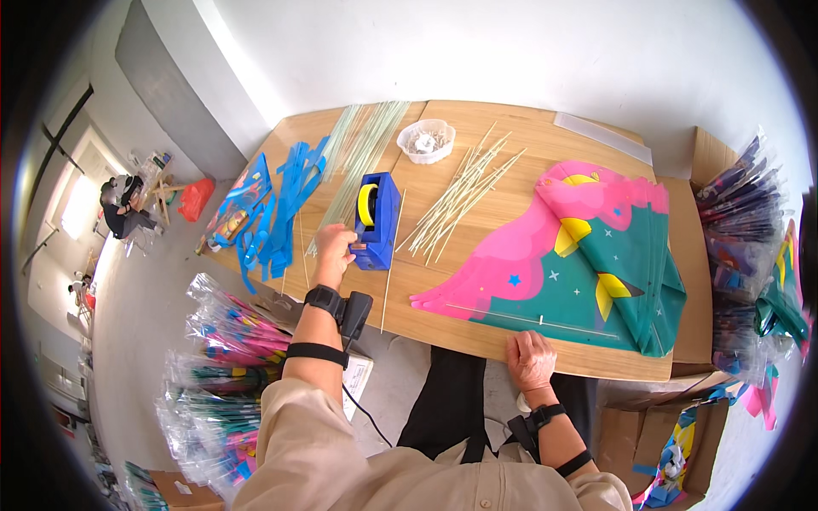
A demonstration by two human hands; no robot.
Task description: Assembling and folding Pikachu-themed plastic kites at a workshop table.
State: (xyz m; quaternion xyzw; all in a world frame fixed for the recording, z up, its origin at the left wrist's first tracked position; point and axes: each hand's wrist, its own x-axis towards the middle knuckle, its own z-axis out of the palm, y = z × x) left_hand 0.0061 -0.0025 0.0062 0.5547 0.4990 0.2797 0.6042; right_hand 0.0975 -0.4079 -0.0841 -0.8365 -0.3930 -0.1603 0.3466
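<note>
My left hand [335,249] is at the front of a blue tape dispenser [388,223], its fingers closed by the cutting edge; what they pinch, if anything, is hidden. A yellow-cored roll of tape [366,205] sits in the dispenser. My right hand [530,359] rests at the table's near edge with curled fingers, just below a pink and green kite [503,272]. Nothing shows in that hand. The kite lies partly folded on its right side, with yellow parts and stars. A thin rod [532,321] with a small white fitting runs along its lower edge.
On the wooden table [443,347] lie pale sticks [460,200], long thin rods [362,136], blue strips [285,204] and a plastic tub of small white parts [426,140]. Bagged kites [213,409] hang at left, more [741,255] at right. An open carton [626,443] stands lower right.
</note>
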